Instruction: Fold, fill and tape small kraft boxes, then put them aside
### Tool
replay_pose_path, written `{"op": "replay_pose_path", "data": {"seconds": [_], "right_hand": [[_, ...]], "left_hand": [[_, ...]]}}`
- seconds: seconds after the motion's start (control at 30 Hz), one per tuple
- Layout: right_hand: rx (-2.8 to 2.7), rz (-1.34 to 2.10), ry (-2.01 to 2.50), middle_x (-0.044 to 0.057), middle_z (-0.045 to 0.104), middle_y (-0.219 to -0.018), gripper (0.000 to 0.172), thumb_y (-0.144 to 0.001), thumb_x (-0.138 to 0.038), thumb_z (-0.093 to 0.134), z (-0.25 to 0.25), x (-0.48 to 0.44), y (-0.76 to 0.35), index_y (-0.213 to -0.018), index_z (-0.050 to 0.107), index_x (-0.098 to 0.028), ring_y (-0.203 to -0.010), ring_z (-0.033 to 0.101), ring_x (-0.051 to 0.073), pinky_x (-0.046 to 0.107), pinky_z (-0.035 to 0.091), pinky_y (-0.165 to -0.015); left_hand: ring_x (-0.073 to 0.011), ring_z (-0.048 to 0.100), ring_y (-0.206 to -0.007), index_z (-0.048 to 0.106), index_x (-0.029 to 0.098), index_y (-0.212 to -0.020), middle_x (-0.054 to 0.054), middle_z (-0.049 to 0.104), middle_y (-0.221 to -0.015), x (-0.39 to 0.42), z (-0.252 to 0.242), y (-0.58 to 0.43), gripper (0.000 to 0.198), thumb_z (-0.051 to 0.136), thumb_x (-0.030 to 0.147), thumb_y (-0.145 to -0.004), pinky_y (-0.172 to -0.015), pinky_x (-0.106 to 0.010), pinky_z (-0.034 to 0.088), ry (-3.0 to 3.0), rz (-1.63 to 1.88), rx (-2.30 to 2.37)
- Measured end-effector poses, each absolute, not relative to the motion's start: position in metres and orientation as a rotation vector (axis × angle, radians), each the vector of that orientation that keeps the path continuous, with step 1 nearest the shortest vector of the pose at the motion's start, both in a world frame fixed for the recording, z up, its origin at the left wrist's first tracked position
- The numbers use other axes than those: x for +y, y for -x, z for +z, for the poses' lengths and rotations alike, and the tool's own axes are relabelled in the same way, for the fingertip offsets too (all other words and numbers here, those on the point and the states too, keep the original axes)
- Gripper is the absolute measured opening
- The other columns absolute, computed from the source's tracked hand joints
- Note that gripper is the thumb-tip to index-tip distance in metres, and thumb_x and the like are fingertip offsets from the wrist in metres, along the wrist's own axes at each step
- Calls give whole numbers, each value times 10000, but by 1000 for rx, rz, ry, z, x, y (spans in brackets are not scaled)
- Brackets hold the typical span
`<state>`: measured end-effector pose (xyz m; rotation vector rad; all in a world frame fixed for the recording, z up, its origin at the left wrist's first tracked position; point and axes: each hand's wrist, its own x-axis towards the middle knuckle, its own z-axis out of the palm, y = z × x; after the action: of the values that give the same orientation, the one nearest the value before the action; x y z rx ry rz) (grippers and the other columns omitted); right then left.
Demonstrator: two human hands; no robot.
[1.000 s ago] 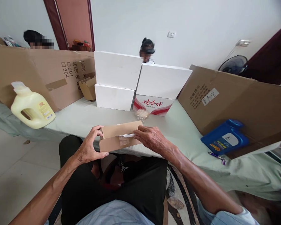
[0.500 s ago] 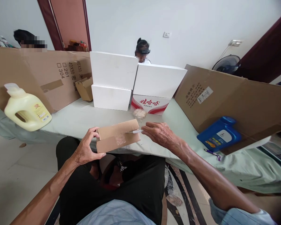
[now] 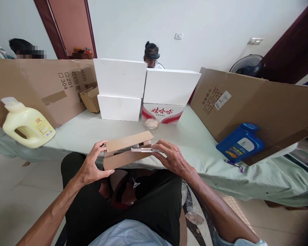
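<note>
A small brown cardboard box (image 3: 123, 158) sits at the near edge of the table, its lid flap raised a little. My left hand (image 3: 92, 165) grips the box's left end, thumb under and fingers on top. My right hand (image 3: 171, 157) is closed on a thin silvery-white blade-like tool (image 3: 143, 150), whose tip lies in the gap under the flap at the box's right end.
The table (image 3: 97, 131) has a pale green cover. A cream jug (image 3: 25, 123) stands at the left and a blue jug (image 3: 241, 142) at the right, with large cardboard sheets (image 3: 261, 106) behind them. White foam boxes (image 3: 143, 87) are stacked at the back. Two other people sit beyond.
The box's lid flap has lifted open. My right hand drew the thin tool along the seam to the right, then slid its tip under the flap.
</note>
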<state>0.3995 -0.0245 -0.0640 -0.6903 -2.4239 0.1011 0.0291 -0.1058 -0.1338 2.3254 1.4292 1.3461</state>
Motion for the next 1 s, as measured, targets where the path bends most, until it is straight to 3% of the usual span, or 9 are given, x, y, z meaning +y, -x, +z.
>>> {"op": "replay_pose_path", "data": {"seconds": [0.27,0.53,0.73,0.87,1.0], "right_hand": [[-2393,32,642,54,645,-958,217,-1187,-345,496,-66,-23,-401,-1210,674,-222,-823,611,181,289,440,-722],[-2329,18,692,54,662,-978,169,-1172,-335,536,-80,-16,-409,-1195,670,-235,-831,627,184,300,459,-745],[-2000,-30,1057,52,681,-948,183,-1125,-374,551,-141,26,-456,-1087,652,-226,-818,636,204,318,482,-767],[-1989,-31,1490,93,728,-990,95,-1021,-294,603,-193,46,-482,-987,654,-223,-922,660,254,341,476,-784],[-2008,-15,1552,113,721,-916,66,-951,-238,639,-218,54,-485,-890,656,-224,-911,647,287,370,489,-784]], "left_hand": [[-384,580,-1480,535,251,-1450,-186,502,-1623,-107,-132,-27,726,876,399,-826,-1134,-509,588,-2362,1277,1468],[-383,541,-1510,478,299,-1577,-149,507,-1597,-107,-127,-26,844,873,390,-837,-1196,-536,553,-2341,1237,1485],[-400,532,-1514,427,302,-1621,-155,486,-1606,-107,-129,-20,929,886,367,-815,-1204,-555,549,-2335,1172,1525],[-407,498,-1547,403,312,-1639,-155,468,-1615,-107,-130,-18,966,892,386,-809,-1217,-559,540,-2321,1129,1553],[-405,484,-1561,377,326,-1662,-154,443,-1642,-107,-127,-18,985,879,384,-817,-1238,-570,520,-2323,1082,1573]]}}
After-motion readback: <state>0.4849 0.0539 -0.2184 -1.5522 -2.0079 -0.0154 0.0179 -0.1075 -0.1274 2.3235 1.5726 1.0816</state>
